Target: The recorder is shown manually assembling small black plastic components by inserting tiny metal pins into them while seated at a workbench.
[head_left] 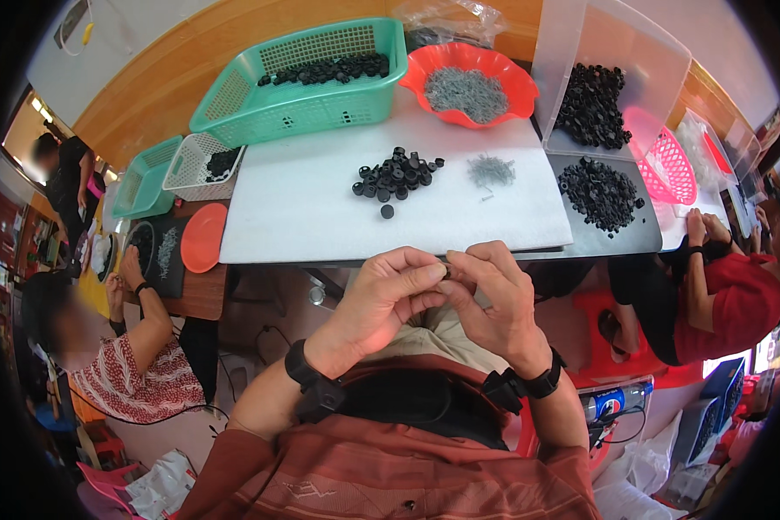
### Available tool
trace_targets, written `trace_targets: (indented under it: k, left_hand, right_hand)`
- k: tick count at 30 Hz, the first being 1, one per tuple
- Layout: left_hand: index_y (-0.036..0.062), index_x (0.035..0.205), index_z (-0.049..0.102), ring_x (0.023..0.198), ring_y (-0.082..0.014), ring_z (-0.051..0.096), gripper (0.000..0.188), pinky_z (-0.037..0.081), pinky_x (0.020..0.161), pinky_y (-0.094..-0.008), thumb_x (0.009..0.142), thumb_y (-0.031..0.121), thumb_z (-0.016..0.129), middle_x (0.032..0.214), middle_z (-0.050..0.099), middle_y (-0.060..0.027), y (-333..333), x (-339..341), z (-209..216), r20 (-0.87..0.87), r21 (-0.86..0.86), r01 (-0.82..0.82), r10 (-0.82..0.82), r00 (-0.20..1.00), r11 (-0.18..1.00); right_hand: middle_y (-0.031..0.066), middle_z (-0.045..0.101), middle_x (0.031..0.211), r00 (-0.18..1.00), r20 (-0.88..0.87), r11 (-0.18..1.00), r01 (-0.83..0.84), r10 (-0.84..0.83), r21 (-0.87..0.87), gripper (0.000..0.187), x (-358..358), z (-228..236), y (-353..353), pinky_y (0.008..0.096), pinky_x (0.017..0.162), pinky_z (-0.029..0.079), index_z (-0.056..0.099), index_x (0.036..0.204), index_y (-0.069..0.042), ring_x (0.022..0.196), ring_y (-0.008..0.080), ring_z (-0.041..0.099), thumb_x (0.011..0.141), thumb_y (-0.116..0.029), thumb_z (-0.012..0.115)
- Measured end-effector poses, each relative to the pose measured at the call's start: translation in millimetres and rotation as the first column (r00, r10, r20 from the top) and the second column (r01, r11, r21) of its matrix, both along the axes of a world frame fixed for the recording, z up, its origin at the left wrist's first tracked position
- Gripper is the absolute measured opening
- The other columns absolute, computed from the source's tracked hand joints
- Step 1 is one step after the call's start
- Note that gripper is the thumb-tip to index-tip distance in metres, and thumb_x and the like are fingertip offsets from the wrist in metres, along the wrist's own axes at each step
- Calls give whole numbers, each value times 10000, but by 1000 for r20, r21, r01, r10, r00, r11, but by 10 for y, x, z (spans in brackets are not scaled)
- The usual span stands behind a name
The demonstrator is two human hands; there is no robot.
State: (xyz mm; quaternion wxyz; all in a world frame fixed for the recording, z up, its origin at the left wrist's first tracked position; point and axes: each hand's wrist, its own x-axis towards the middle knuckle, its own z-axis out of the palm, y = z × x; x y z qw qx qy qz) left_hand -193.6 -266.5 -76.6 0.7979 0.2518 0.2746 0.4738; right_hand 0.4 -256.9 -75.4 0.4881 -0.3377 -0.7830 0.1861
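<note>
My left hand [386, 295] and my right hand [501, 303] meet in front of the table's near edge, fingertips almost touching. Between the left thumb and fingers sits a small black part [447, 271], mostly covered. The right thumb and fingers are pinched against it; whatever they grip is hidden. Beyond my hands, on a white foam sheet [295, 208], lies a pile of small round black caps [399, 176], with one cap [387, 211] apart at the near side. To its right is a little heap of thin grey metal pins [491, 171].
At the back stand a green basket [308, 121] of black parts, a red scalloped bowl [416, 65] of pins and a tilted clear bin [659, 61] spilling black parts [600, 195]. A white basket [182, 178] and red plate [204, 238] lie left. People work at both sides.
</note>
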Motion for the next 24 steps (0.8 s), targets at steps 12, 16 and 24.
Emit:
trace_targets:
  k: [12, 16, 24]
  left_hand:
    - [42, 1108, 691, 983, -147, 707, 123, 588, 905, -305, 1002, 100, 667, 1055, 719, -54, 2, 40, 59, 45, -71, -2, 5, 999, 997]
    - [35, 1133, 696, 993, -151, 709, 150, 586, 915, -305, 1008, 113, 666, 1067, 726, -61, 17, 28, 21, 34, -76, 27, -25, 999, 997]
    - [20, 1153, 685, 1019, -169, 703, 186, 583, 920, -317, 1034, 154, 636, 1110, 719, -82, 39, 34, 4, -4, -74, 22, -22, 1000, 997]
  right_hand:
    - [146, 620, 1033, 999, 37, 1000, -7, 7, 8, 336, -11, -40, 16, 383, 599, 557, 638, 1269, -11, 740, 303, 685, 945, -81, 691]
    - [153, 617, 1038, 1000, 13, 1000, -17, 17, -15, 342, -6, -52, 24, 385, 623, 563, 629, 1294, 2, 756, 309, 691, 960, -57, 668]
    - [155, 626, 1045, 995, -90, 997, -50, 44, -58, 328, 2, -123, 48, 334, 677, 564, 646, 1281, 27, 814, 254, 684, 958, -18, 680]
